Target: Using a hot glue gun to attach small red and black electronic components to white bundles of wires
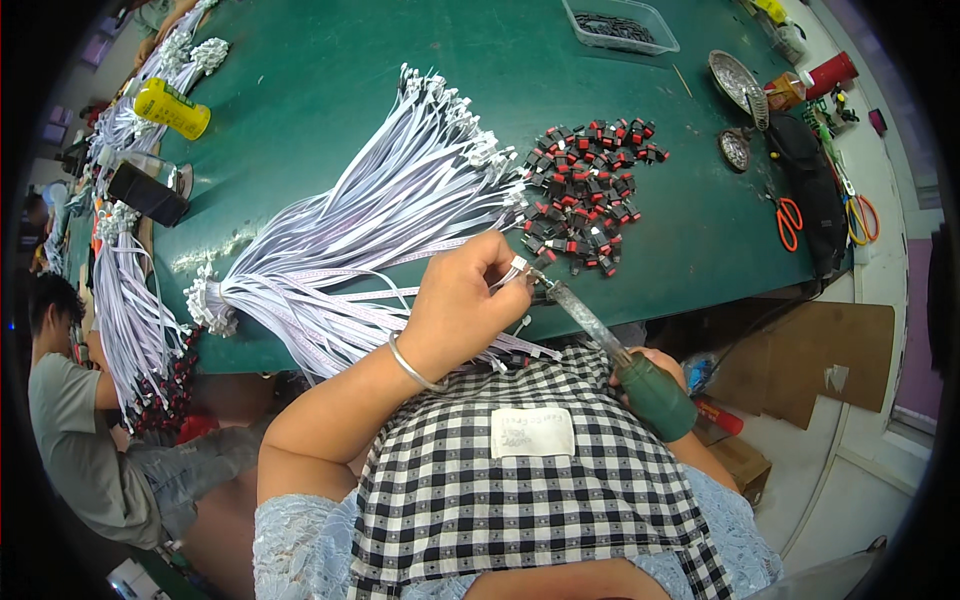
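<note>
My left hand (465, 300) is closed in a pinch near the table's front edge. Between its thumb and forefinger sits a small white connector end of a flat cable (518, 263). My right hand (662, 368) is wrapped round the green handle of a soldering iron (655, 398), partly hidden behind it. The iron's metal tip points up and left, close to the pinched connector; I cannot tell whether they touch. A large fanned bundle of white flat cables (340, 235) lies beyond my left hand. Past the iron's tip is a heap of small black-and-red switches (585, 190).
A clear plastic tub (620, 28) of dark parts stands at the far edge. At right are a metal dish (737, 82), orange-handled scissors (789, 222) and a black pouch (808, 190). A yellow bottle (172, 108) and a phone (147, 194) lie at left. Another person (100, 430) sits there.
</note>
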Action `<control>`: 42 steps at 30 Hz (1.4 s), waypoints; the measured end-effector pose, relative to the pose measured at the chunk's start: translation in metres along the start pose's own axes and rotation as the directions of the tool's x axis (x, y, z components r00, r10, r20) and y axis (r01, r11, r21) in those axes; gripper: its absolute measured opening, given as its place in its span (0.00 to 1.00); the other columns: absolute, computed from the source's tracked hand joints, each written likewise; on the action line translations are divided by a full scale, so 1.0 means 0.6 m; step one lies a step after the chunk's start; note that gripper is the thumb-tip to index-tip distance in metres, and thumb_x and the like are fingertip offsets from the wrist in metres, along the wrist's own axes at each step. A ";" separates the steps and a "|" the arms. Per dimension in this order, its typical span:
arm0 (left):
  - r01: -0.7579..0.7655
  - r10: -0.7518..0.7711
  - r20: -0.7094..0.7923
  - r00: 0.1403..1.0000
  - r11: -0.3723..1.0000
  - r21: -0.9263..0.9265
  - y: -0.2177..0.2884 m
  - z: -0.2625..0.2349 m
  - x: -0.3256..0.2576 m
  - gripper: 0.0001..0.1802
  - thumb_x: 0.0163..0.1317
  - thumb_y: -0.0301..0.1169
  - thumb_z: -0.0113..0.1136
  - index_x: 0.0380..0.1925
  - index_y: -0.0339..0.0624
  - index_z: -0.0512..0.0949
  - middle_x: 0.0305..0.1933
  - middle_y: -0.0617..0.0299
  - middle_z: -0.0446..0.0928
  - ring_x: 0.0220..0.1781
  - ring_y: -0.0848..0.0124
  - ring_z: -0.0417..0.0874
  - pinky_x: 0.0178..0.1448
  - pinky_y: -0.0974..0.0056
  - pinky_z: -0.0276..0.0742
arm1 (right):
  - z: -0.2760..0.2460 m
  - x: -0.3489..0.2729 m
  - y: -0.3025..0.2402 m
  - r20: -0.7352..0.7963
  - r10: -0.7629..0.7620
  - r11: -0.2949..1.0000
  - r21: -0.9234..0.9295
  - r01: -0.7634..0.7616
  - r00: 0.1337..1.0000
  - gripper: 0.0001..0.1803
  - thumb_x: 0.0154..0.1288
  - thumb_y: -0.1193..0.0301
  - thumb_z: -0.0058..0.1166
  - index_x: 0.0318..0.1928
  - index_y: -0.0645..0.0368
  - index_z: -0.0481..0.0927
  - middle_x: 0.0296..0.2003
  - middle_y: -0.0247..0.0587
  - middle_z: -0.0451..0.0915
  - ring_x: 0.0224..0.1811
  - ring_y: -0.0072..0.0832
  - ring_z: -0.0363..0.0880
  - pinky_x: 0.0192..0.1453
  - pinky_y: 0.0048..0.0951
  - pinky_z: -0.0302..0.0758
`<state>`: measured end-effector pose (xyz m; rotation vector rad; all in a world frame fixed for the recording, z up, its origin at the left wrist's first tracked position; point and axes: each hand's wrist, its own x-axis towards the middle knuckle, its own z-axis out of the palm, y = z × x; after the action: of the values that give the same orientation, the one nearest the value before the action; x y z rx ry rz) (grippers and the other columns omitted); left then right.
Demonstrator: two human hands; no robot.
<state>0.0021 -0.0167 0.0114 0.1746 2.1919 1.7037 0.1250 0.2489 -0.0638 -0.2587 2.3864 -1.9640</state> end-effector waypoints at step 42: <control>-0.080 0.089 0.001 0.996 0.901 -0.427 -0.010 0.004 -0.024 0.12 0.50 0.15 0.58 0.26 0.39 0.65 0.33 0.61 0.73 0.34 0.82 0.72 0.39 0.77 0.71 | 0.111 0.185 -0.150 -0.072 0.223 0.947 0.254 -0.198 0.972 0.07 0.54 0.76 0.55 0.34 0.64 0.75 0.30 0.33 0.75 0.33 0.19 0.72 0.38 0.22 0.70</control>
<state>0.0168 -0.0205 0.0078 0.1733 1.7605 2.1704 0.0342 0.1503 0.0193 0.1028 2.0890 -2.1823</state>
